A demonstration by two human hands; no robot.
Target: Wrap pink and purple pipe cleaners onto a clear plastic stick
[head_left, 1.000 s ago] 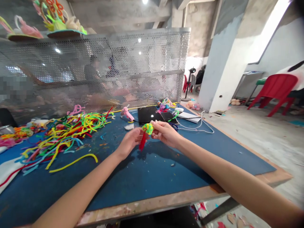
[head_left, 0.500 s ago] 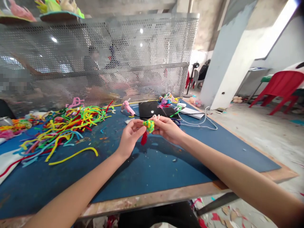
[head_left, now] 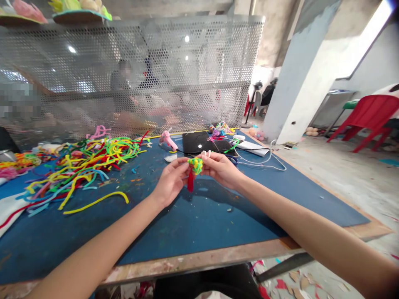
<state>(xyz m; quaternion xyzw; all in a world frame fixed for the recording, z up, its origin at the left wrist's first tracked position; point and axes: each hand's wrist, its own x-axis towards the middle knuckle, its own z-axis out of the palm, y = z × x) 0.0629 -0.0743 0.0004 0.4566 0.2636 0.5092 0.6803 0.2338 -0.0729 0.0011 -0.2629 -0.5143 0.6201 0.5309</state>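
Observation:
Between my two hands, above the blue tabletop [head_left: 218, 224], is a small green and yellow ball-like piece [head_left: 196, 165]. A red tassel [head_left: 190, 182] hangs from its left side. My left hand [head_left: 173, 176] pinches the piece from the left, with thumb and fingertips near the top of the tassel. My right hand [head_left: 222, 168] grips its right side, fingers closed. A white loop [head_left: 206, 153] sticks up by the right fingertips. The far side of the piece is hidden.
A heap of coloured pipe cleaners [head_left: 93, 162] covers the left, with one yellow strip [head_left: 96, 202] nearer me. Behind my hands lie a pink glue gun [head_left: 168, 140], a black flat device [head_left: 198, 142] and a white cable [head_left: 264, 167]. A perforated metal screen [head_left: 187, 95] stands behind.
My left thumb has shifted up and left on the piece, and more of the red tassel shows, hanging straighter. My right hand has barely moved.

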